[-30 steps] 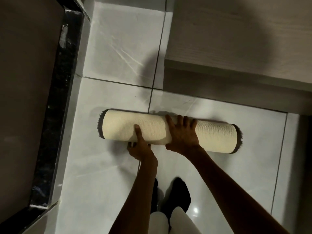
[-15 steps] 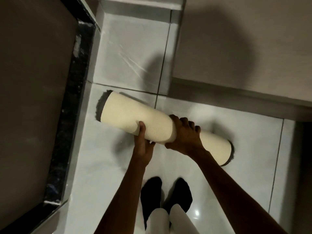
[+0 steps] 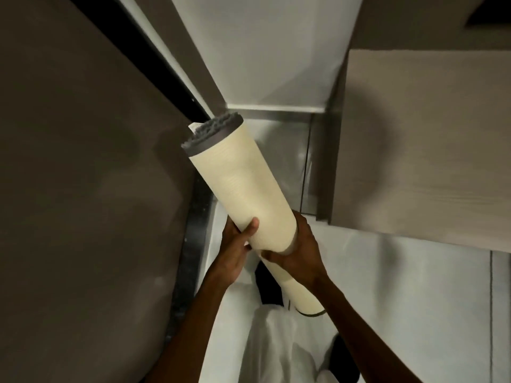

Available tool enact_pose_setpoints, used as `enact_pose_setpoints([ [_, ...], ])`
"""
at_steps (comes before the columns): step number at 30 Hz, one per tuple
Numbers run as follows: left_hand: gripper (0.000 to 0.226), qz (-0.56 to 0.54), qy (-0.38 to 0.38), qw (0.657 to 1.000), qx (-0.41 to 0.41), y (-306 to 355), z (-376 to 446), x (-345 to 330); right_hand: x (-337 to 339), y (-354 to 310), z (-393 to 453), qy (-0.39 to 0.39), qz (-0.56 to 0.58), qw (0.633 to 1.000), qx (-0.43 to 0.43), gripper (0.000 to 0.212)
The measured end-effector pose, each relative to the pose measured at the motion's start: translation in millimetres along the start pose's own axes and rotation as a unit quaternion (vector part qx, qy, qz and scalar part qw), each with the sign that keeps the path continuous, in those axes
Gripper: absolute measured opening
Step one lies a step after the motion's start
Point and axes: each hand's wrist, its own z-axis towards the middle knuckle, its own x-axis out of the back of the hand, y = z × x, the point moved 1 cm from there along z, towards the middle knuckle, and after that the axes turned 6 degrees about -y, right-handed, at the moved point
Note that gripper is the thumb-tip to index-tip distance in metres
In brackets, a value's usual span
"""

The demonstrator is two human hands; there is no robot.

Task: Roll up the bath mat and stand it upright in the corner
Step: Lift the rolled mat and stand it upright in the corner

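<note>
Two walls, dark on the left (image 3: 83, 161) and pale ahead (image 3: 249, 51), meeting in a corner (image 3: 229, 106) beyond a grey cabinet (image 3: 414, 147) on the right. Pale tiled floor (image 3: 401, 286) below, glossy. Rolled bath mat (image 3: 243, 189) lifted clear of the tiles, tilted, dark pile end up and toward the corner, lower end near the feet. Right hand (image 3: 301, 252) wrapped around the roll just below its middle, gripping it. Left hand (image 3: 235, 247) clasped on the opposite side, thumb pressed across the cream backing. Judged step: carrying the roll to the corner, standing not yet done. Best done by keeping both grips tight so the outer flap cannot spring loose, bringing the roll vertical before lowering, and planting the lower end flat on the tiles close against both walls. Worth leaning the roll slightly into the corner before letting go, loose edge turned to a wall. Likely risk: a slide on the glossy floor or slow unrolling.
</note>
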Motion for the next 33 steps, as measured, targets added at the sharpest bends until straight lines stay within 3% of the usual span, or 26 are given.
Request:
enact_pose_setpoints([
  [6, 0.121, 0.105, -0.009, 0.993, -0.047, 68, 61, 0, 3, -50, 56, 0.053, 0.094, 0.992, 0.065, 0.101],
  [10, 0.099, 0.19, -0.082, 0.972, -0.108, 113, 128, -25, 34, -70, 117, 0.099, 0.119, 0.984, 0.091, 0.109],
  [15, 0.121, 0.287, -0.139, 0.938, -0.135, 143, 202, -59, 51, -62, 180, 0.161, 0.197, 0.965, 0.063, 0.109],
  [18, 0.117, 0.278, -0.14, 0.943, -0.119, 151, 237, -71, 56, -60, 209, 0.198, 0.226, 0.952, 0.054, 0.108],
  [22, 0.133, 0.247, -0.143, 0.955, -0.084, 159, 264, -81, 59, -64, 224, 0.226, 0.269, 0.935, 0.043, 0.11],
  [26, 0.115, 0.232, -0.186, 0.952, -0.074, 157, 274, -81, 52, -60, 215, 0.264, 0.27, 0.925, 0.038, 0.094],
  [29, 0.103, 0.214, -0.202, 0.954, -0.061, 152, 279, -84, 52, -56, 213, 0.24, 0.25, 0.937, 0.04, 0.089],
  [33, 0.098, 0.178, -0.16, 0.969, -0.065, 147, 278, -85, 54, -55, 228, 0.212, 0.273, 0.937, 0.042, 0.081],
])
